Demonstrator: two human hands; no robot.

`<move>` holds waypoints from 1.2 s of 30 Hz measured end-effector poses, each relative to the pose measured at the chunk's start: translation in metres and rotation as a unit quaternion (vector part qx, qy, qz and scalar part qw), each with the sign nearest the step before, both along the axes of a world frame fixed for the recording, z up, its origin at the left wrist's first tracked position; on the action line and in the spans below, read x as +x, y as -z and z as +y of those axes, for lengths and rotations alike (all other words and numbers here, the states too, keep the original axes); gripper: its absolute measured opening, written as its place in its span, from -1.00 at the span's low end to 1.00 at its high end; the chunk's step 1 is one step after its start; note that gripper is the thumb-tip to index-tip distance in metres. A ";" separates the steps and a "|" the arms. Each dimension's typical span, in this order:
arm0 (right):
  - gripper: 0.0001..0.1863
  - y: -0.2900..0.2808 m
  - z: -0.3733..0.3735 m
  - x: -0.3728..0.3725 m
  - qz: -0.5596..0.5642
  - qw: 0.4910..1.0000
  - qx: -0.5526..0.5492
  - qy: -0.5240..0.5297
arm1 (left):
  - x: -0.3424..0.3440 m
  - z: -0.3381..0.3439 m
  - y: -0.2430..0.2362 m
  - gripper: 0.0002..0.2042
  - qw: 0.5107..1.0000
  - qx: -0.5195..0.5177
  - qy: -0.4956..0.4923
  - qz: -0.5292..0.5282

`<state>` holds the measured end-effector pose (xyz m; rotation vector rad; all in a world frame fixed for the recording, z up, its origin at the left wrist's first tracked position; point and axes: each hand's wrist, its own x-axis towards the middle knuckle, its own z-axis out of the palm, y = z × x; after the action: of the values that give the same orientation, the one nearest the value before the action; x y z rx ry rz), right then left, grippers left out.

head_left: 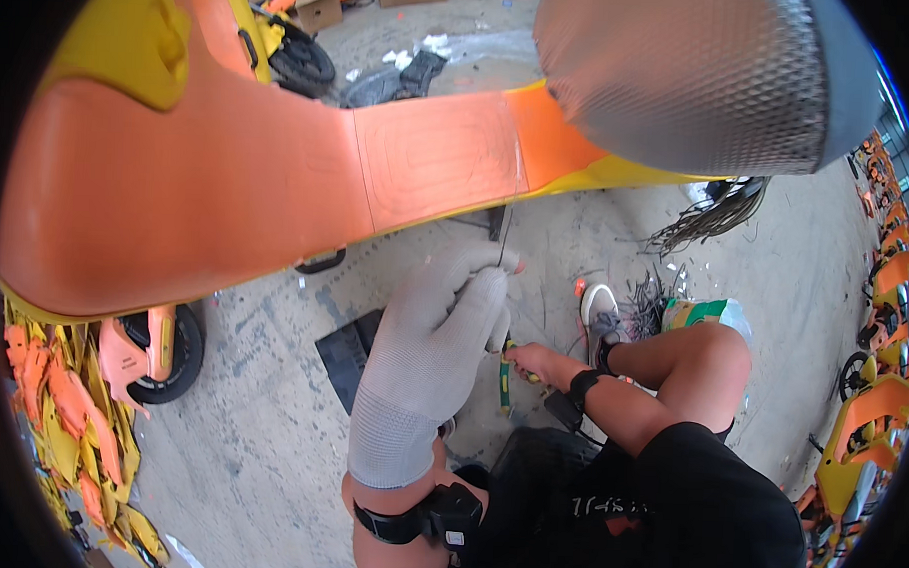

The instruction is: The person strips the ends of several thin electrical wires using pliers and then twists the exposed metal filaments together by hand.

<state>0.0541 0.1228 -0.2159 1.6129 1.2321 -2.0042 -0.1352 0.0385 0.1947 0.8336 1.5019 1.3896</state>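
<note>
Black straps with a small black box [453, 517] ring your left wrist at the lower edge of the view. Above them, your left hand [434, 348], in a grey knit glove, pinches its fingertips on a thin dark cable [503, 236] that hangs from the underside of the orange scooter deck [278, 178]. Just right of the glove, your bare right hand [530, 362] is clenched on a green-and-yellow-handled tool [505, 378], mostly hidden behind the glove. Your bent knee [708, 343] closes off the right side. A black panel [348, 355] lies on the concrete floor [249, 447] to the left, with open floor beyond it. Farther left, a wheel [172, 354] and a heap of orange and yellow shells [59, 420] edge the floor. The deck spans overhead; cut wires [654, 296] lie beyond your white shoe [600, 314].
</note>
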 end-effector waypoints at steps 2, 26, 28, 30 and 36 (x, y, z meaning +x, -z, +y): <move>-0.62 -0.030 0.020 -0.010 0.001 0.993 0.077 -0.085 | 0.006 0.008 -0.005 -0.80 1.000 -0.017 0.008 -0.020; -0.65 -0.341 0.049 0.027 0.455 0.882 -0.120 0.006 | 0.009 0.025 0.002 -0.80 0.997 -0.029 -0.003 -0.071; -0.84 -0.362 0.050 0.031 0.420 0.901 -0.110 -0.022 | 0.012 0.025 -0.002 -0.79 0.995 -0.064 -0.003 -0.070; -0.88 -0.375 0.055 0.033 0.372 0.921 -0.094 -0.065 | 0.011 0.024 0.000 -0.79 0.994 -0.082 0.015 -0.072; -0.89 -0.356 0.067 0.034 0.514 0.823 0.127 -0.206 | 0.005 0.029 0.007 -0.78 0.992 -0.091 0.080 -0.046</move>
<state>0.0884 0.1897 0.1399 0.1063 2.0157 -2.4821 -0.1298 0.0678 0.1872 0.7480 1.4332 1.1404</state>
